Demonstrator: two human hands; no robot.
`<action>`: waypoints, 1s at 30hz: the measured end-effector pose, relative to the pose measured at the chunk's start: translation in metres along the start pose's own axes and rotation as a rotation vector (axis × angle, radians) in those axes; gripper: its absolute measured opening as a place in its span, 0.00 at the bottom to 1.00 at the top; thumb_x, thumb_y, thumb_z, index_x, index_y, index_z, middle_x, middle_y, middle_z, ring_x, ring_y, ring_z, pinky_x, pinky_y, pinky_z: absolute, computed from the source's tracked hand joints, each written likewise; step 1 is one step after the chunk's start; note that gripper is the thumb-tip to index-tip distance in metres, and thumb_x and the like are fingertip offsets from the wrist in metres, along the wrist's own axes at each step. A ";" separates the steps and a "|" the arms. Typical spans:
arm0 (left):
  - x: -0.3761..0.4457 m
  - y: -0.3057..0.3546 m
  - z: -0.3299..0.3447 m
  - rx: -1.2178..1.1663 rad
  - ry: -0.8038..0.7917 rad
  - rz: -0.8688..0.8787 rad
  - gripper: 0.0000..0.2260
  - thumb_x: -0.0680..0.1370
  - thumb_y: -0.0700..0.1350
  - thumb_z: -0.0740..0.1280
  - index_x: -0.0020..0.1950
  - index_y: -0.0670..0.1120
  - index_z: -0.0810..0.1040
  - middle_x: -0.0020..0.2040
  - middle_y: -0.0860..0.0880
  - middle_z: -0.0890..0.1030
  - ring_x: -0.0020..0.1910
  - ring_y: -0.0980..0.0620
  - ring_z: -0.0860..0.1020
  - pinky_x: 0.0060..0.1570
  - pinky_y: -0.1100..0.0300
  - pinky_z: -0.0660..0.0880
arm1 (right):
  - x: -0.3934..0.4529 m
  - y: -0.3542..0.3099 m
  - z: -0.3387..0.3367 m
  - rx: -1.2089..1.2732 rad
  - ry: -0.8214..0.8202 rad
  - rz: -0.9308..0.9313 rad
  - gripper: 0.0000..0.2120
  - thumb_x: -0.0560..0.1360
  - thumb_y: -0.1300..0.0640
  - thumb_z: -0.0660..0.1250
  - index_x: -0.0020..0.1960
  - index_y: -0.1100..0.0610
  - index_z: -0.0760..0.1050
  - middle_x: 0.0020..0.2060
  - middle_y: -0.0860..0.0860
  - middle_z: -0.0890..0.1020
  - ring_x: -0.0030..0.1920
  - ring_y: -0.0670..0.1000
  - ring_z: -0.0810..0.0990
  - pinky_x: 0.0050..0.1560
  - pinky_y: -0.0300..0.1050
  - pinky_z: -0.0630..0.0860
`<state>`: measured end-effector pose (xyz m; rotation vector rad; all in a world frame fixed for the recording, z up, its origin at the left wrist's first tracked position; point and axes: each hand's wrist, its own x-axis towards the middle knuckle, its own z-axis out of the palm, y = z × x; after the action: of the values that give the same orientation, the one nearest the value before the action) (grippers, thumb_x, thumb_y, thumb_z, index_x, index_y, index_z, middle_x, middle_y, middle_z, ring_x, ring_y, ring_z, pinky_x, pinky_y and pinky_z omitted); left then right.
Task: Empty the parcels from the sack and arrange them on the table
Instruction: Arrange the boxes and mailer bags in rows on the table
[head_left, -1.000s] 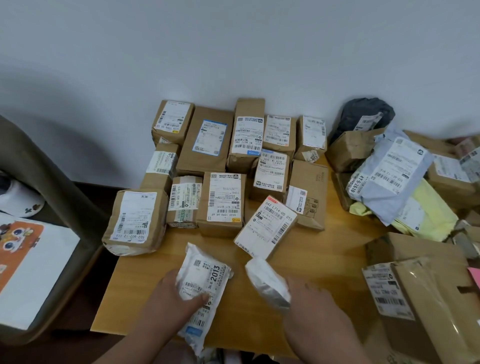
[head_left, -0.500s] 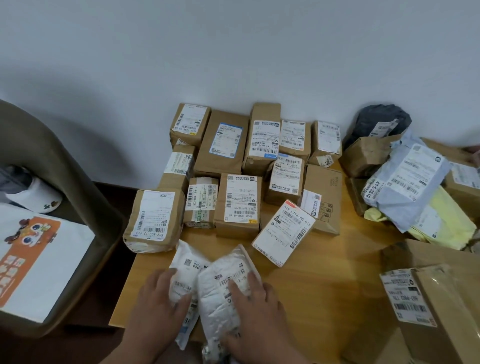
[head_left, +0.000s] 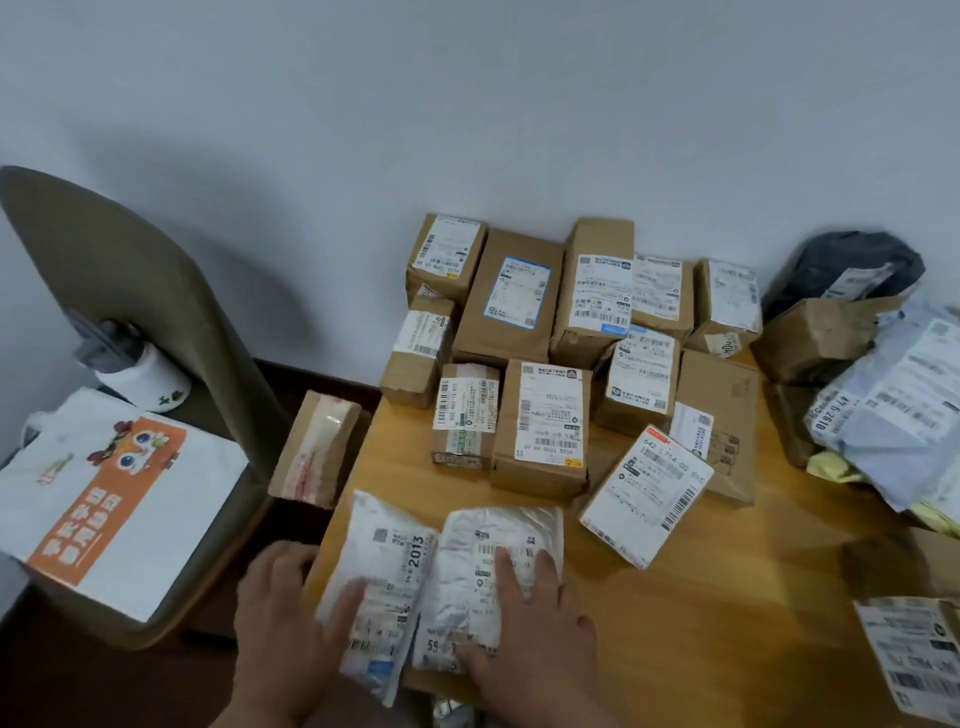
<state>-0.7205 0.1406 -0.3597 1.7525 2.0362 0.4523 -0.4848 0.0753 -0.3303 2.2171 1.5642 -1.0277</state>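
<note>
Two white soft parcels lie side by side at the front left of the wooden table (head_left: 727, 597). My left hand (head_left: 291, 613) rests with flat fingers on the lower left of the left white parcel (head_left: 384, 566), marked 2013. My right hand (head_left: 524, 634) lies flat on the right white parcel (head_left: 498, 540). Behind them stand rows of brown labelled boxes (head_left: 540, 421) against the wall. One brown taped box (head_left: 314, 449) hangs tilted off the table's left edge, its tape side showing. No sack is in view.
A flat white-labelled box (head_left: 644, 493) lies askew right of centre. A loose heap of bags and boxes (head_left: 893, 405) fills the right side, and a large box (head_left: 909, 649) sits at the front right. Left of the table stands a chair (head_left: 130, 291) holding a white and orange bag (head_left: 114, 499).
My right hand brought the second white parcel down beside the first and both hands pressed them flat. The brown box at the left corner tipped over the table's edge.
</note>
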 end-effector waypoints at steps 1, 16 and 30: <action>0.019 0.004 -0.006 -0.132 0.081 -0.213 0.30 0.73 0.64 0.63 0.63 0.41 0.74 0.62 0.39 0.74 0.63 0.38 0.71 0.62 0.41 0.69 | -0.001 -0.002 0.003 -0.013 0.024 0.019 0.48 0.68 0.25 0.59 0.78 0.39 0.38 0.79 0.54 0.47 0.73 0.63 0.60 0.66 0.62 0.65; 0.035 0.009 0.002 -0.072 -0.341 -0.073 0.37 0.62 0.69 0.69 0.67 0.57 0.64 0.62 0.56 0.65 0.64 0.52 0.69 0.60 0.53 0.69 | 0.038 -0.023 0.007 0.025 0.143 0.098 0.47 0.53 0.21 0.55 0.67 0.40 0.73 0.57 0.60 0.80 0.39 0.64 0.80 0.37 0.59 0.76; 0.057 0.037 0.025 -0.113 -0.220 0.033 0.37 0.73 0.64 0.67 0.77 0.53 0.58 0.73 0.55 0.64 0.69 0.53 0.64 0.66 0.56 0.66 | 0.031 -0.041 0.006 -0.072 0.312 0.098 0.50 0.62 0.19 0.52 0.78 0.43 0.59 0.76 0.57 0.64 0.64 0.62 0.73 0.60 0.61 0.70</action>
<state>-0.6831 0.2018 -0.3679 1.6906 1.7975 0.3598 -0.5188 0.1112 -0.3472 2.4674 1.5615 -0.6098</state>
